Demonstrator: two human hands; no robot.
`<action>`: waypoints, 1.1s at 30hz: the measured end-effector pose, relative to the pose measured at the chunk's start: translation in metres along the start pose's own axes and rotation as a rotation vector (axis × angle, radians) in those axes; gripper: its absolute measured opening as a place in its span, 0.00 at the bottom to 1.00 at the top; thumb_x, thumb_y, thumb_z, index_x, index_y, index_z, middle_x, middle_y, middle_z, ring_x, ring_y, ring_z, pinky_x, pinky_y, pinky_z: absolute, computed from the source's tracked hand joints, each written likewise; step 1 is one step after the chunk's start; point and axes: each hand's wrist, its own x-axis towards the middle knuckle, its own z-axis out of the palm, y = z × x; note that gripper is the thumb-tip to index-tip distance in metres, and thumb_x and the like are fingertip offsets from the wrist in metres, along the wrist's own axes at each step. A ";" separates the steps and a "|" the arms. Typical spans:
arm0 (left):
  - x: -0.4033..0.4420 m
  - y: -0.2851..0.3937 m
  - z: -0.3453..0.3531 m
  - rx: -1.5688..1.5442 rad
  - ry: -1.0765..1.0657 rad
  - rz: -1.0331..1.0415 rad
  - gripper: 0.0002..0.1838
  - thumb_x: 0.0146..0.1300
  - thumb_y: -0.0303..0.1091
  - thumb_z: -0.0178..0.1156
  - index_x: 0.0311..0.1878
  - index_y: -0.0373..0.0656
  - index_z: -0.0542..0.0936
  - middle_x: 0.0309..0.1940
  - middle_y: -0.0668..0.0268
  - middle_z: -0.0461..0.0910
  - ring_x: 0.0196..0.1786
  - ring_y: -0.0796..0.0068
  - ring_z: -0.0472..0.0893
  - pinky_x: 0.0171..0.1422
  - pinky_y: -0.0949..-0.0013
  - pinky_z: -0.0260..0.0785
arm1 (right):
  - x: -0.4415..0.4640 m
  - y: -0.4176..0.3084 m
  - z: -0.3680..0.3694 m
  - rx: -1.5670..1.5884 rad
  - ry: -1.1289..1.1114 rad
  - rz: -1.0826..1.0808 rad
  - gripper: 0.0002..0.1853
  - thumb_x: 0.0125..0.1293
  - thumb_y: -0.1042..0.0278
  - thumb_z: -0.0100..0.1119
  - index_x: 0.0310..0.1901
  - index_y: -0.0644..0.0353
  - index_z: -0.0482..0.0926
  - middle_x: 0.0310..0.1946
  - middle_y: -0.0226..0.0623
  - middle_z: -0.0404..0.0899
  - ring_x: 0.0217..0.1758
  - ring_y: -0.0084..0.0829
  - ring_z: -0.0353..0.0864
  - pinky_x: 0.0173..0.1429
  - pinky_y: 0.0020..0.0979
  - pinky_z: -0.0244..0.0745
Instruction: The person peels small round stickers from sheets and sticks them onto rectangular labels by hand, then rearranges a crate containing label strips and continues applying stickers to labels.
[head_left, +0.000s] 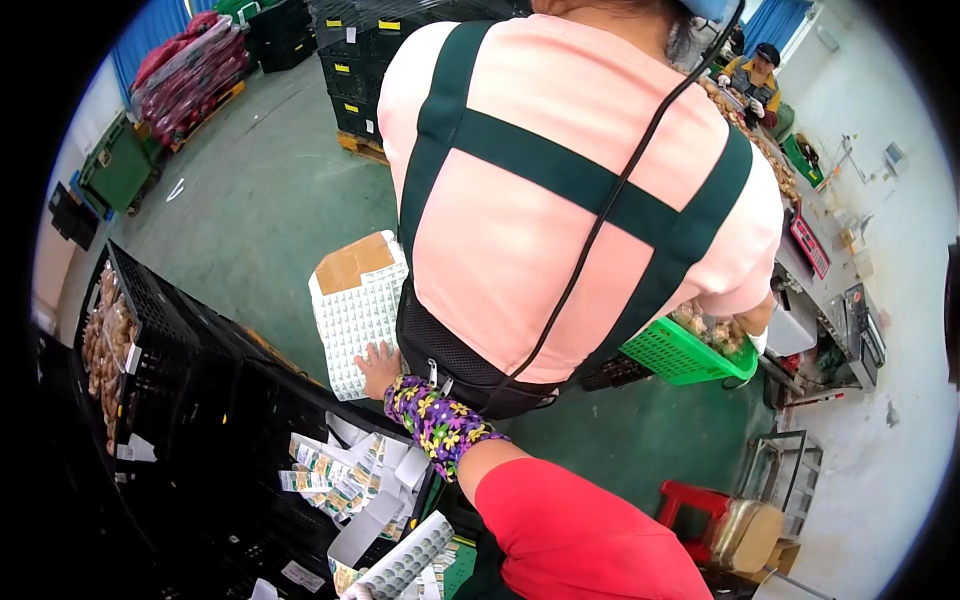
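Observation:
My right hand (379,369), in a flowered sleeve cover, rests with its fingers spread on a sheet of small printed labels (360,318). A brown cardboard piece (352,262) shows at the sheet's upper end. Only a bit of my left hand (355,593), in a white glove, shows at the bottom edge, at the end of a curled label sheet (408,558); it seems to grip it, with most fingers out of frame. Between my hands, crumpled label strips (350,475) fill a black crate.
Just ahead, a co-worker's back (560,200) blocks the middle. Black crates (190,370) stand at left, one holding brown produce (108,345). A green basket (690,352) with bagged produce, a red stool (690,510) and a long worktable (815,270) are at right.

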 end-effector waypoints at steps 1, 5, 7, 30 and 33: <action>0.002 0.007 0.001 -0.009 0.009 -0.018 0.16 0.62 0.34 0.59 0.49 0.36 0.79 0.40 0.57 0.80 0.39 0.63 0.77 0.46 0.62 0.72 | -0.002 0.000 -0.004 0.014 -0.023 -0.007 0.36 0.56 0.57 0.58 0.69 0.40 0.62 0.73 0.44 0.51 0.75 0.56 0.45 0.69 0.63 0.49; 0.004 0.026 0.006 -0.020 0.026 -0.079 0.15 0.63 0.36 0.59 0.47 0.35 0.79 0.37 0.59 0.81 0.38 0.66 0.77 0.45 0.63 0.72 | 0.002 0.001 0.022 0.061 0.101 -0.026 0.35 0.57 0.65 0.54 0.69 0.45 0.62 0.72 0.49 0.51 0.75 0.61 0.45 0.71 0.59 0.50; 0.005 0.037 0.008 -0.025 0.044 -0.098 0.14 0.64 0.37 0.59 0.46 0.35 0.80 0.36 0.60 0.81 0.37 0.68 0.77 0.45 0.64 0.71 | 0.006 0.001 0.033 0.082 0.139 -0.029 0.35 0.57 0.65 0.54 0.69 0.46 0.62 0.72 0.50 0.51 0.74 0.62 0.44 0.72 0.60 0.48; -0.034 0.048 0.027 -0.263 0.248 -0.334 0.16 0.67 0.39 0.59 0.43 0.32 0.82 0.37 0.59 0.83 0.39 0.71 0.77 0.47 0.66 0.70 | 0.007 -0.032 0.016 0.000 0.023 0.280 0.32 0.68 0.66 0.43 0.74 0.45 0.51 0.76 0.46 0.41 0.78 0.52 0.37 0.74 0.63 0.30; -0.025 0.056 0.015 -0.187 0.175 -0.338 0.19 0.67 0.40 0.59 0.51 0.33 0.80 0.47 0.54 0.82 0.48 0.66 0.78 0.56 0.65 0.69 | -0.002 -0.040 0.005 0.041 0.085 0.242 0.30 0.68 0.67 0.41 0.72 0.50 0.55 0.74 0.45 0.47 0.78 0.51 0.39 0.73 0.63 0.31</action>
